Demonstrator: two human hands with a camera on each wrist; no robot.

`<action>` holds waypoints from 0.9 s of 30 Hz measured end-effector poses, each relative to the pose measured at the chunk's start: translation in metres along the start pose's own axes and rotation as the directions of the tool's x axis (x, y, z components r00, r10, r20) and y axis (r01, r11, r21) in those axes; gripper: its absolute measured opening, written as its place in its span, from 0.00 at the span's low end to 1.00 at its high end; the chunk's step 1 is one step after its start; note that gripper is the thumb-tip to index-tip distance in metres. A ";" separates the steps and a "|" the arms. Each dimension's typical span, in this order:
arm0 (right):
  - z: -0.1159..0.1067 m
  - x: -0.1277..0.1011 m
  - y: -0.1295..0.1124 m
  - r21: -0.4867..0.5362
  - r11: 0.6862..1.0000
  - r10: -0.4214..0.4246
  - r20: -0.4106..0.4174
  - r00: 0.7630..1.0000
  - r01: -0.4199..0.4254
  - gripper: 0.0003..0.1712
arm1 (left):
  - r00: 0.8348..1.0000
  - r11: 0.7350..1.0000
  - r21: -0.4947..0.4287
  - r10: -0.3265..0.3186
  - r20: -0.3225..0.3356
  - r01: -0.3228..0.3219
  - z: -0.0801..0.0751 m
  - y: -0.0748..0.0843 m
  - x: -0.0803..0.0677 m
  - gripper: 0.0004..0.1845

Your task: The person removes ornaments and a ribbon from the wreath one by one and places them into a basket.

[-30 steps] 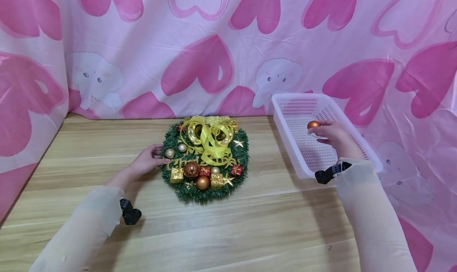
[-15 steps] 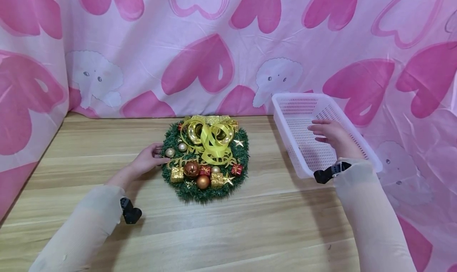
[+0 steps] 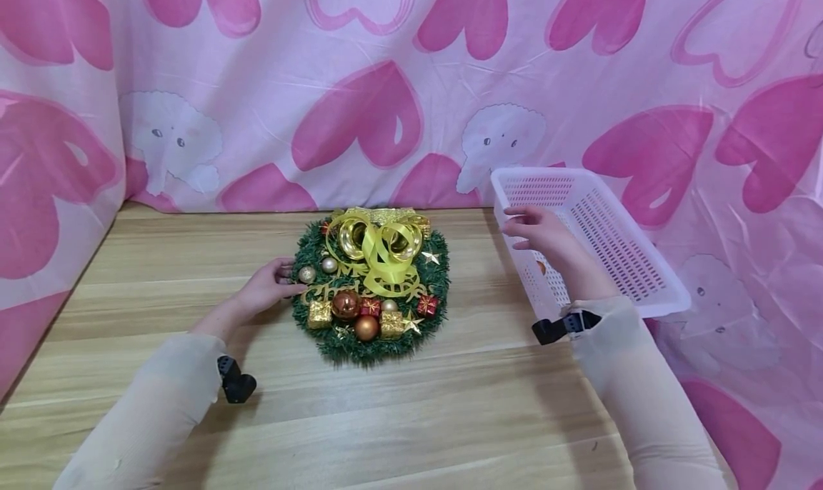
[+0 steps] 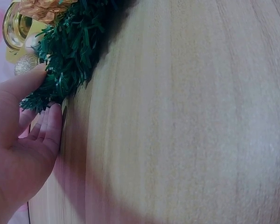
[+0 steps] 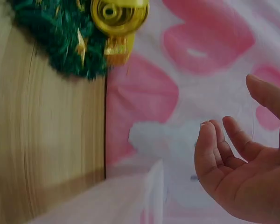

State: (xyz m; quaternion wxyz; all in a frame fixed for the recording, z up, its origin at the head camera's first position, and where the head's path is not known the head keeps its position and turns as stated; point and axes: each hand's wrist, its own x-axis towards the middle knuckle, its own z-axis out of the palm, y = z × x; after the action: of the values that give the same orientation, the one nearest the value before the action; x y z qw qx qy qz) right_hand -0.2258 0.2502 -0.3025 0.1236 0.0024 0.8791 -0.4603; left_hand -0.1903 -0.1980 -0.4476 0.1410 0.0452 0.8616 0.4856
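Meanwhile left hand (image 3: 260, 293) touches wreath (image 3: 371, 286), right hand (image 3: 546, 236) empty

A wooden bench (image 3: 411, 418) with pale plank grain carries everything. Behind and on both sides hangs a pink cloth (image 3: 270, 83) printed with large darker pink hearts and small white elephants, draped down to the bench's edges.

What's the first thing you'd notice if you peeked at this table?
The green Christmas wreath in the middle of the wooden table, with its big yellow ribbon bow and shiny balls. The left hand touches its left edge. On the right sits a white plastic basket, the right hand empty above it, before a pink heart curtain.
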 end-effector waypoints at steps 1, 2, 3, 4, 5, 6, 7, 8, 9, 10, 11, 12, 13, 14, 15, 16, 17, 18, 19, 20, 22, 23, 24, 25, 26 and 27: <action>0.005 0.000 -0.003 0.017 1.000 -0.019 0.013 1.000 0.018 0.31 | 1.000 1.000 0.001 0.000 -0.001 0.000 0.000 0.000 0.000 0.42; 0.010 -0.001 -0.006 0.034 0.999 -0.036 0.028 0.999 0.035 0.30 | 1.000 1.000 0.002 -0.004 -0.002 0.004 0.001 -0.001 0.001 0.42; 0.015 -0.002 -0.009 0.054 0.997 -0.056 0.042 0.998 0.053 0.30 | 1.000 1.000 0.003 -0.005 -0.001 0.005 0.000 -0.001 0.001 0.42; 0.020 -0.002 -0.011 0.068 0.995 -0.074 0.056 0.996 0.070 0.30 | 1.000 1.000 0.004 -0.009 -0.001 0.009 0.000 -0.001 0.001 0.42; 0.025 -0.003 -0.013 0.084 0.993 -0.093 0.071 0.993 0.087 0.30 | 1.000 1.000 0.007 -0.012 0.000 0.012 0.000 -0.001 0.001 0.43; 0.029 -0.003 -0.015 0.100 0.989 -0.114 0.087 0.990 0.105 0.30 | 1.000 1.000 0.006 -0.016 0.000 0.016 0.000 -0.001 0.001 0.42; 0.034 -0.004 -0.017 0.108 0.987 -0.133 0.100 0.986 0.122 0.30 | 1.000 1.000 0.005 -0.019 0.001 0.019 0.000 -0.001 0.000 0.42; 0.039 -0.004 -0.018 0.122 0.983 -0.151 0.115 0.982 0.137 0.31 | 1.000 1.000 0.001 -0.022 0.001 0.022 0.000 -0.001 0.000 0.42; 0.044 -0.004 -0.019 0.141 0.978 -0.171 0.128 0.977 0.152 0.31 | 1.000 1.000 -0.002 -0.022 0.002 0.022 0.000 -0.001 0.000 0.42; 0.049 -0.004 -0.020 0.157 0.974 -0.186 0.135 0.973 0.165 0.32 | 1.000 1.000 -0.002 -0.025 0.003 0.025 -0.001 -0.001 0.000 0.42; 0.054 -0.004 -0.021 0.171 0.970 -0.200 0.141 0.970 0.175 0.32 | 1.000 1.000 -0.004 -0.022 0.004 0.022 -0.001 -0.001 -0.001 0.42; 0.060 -0.004 -0.021 0.188 0.964 -0.216 0.152 0.964 0.186 0.32 | 1.000 1.000 -0.006 -0.022 0.005 0.022 -0.001 -0.002 -0.001 0.42; 0.066 -0.004 -0.021 0.204 0.958 -0.237 0.163 0.958 0.202 0.32 | 1.000 1.000 -0.005 -0.020 0.005 0.020 -0.001 -0.002 -0.001 0.42; 0.072 -0.004 -0.021 0.226 0.951 -0.252 0.173 0.952 0.210 0.33 | 1.000 1.000 -0.001 -0.018 0.005 0.018 -0.001 -0.002 -0.001 0.42; 0.078 -0.005 -0.022 0.236 0.947 -0.264 0.182 0.947 0.219 0.33 | 1.000 1.000 -0.001 -0.015 0.005 0.015 -0.001 -0.002 -0.001 0.42; 0.085 -0.005 -0.022 0.243 0.945 -0.270 0.192 0.944 0.221 0.34 | 1.000 1.000 -0.002 -0.012 0.004 0.012 -0.001 -0.002 -0.001 0.42; 0.092 -0.005 -0.021 0.255 0.940 -0.281 0.207 0.937 0.226 0.34 | 1.000 1.000 -0.004 -0.009 0.003 0.009 0.000 -0.002 -0.001 0.43; 0.098 -0.004 -0.021 0.272 0.934 -0.294 0.220 0.930 0.231 0.34 | 1.000 1.000 -0.002 -0.009 0.000 0.009 0.000 -0.002 -0.002 0.43; 0.105 -0.004 -0.021 0.285 0.929 -0.304 0.229 0.925 0.235 0.34 | 1.000 1.000 -0.005 -0.005 -0.002 0.005 0.000 -0.002 -0.002 0.43; 0.112 -0.004 -0.021 0.295 0.926 -0.310 0.239 0.920 0.235 0.34 | 1.000 1.000 -0.007 -0.004 -0.003 0.004 0.000 -0.002 -0.002 0.43; 0.125 -0.003 -0.021 0.311 0.920 -0.323 0.261 0.910 0.238 0.33 | 1.000 1.000 -0.017 -0.001 -0.005 0.001 0.001 -0.002 -0.001 0.43; 0.131 -0.003 -0.021 0.317 0.917 -0.332 0.272 0.903 0.242 0.32 | 1.000 1.000 -0.020 0.000 -0.005 0.000 0.001 -0.002 -0.001 0.43; 0.136 -0.003 -0.021 0.317 0.916 -0.338 0.283 0.898 0.245 0.33 | 1.000 1.000 -0.020 0.001 -0.006 -0.001 0.001 -0.002 -0.001 0.42; 0.141 -0.003 -0.021 0.307 0.919 -0.341 0.296 0.892 0.249 0.33 | 1.000 1.000 -0.021 0.001 -0.006 -0.001 0.001 -0.001 -0.001 0.42; 0.146 -0.002 -0.021 0.297 0.922 -0.340 0.312 0.887 0.249 0.34 | 1.000 1.000 -0.021 0.000 -0.006 0.000 0.001 -0.001 -0.001 0.42; 0.150 -0.002 -0.021 0.291 0.924 -0.338 0.327 0.882 0.247 0.34 | 1.000 1.000 -0.020 0.001 -0.005 -0.001 0.002 -0.001 0.000 0.42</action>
State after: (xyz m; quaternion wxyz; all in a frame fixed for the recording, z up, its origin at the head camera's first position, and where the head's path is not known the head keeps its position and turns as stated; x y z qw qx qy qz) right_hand -0.1946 0.1168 -0.3670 0.2150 -0.2034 0.7672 -0.5690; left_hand -0.1893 -0.1972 -0.4491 0.1389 0.0429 0.8570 0.4944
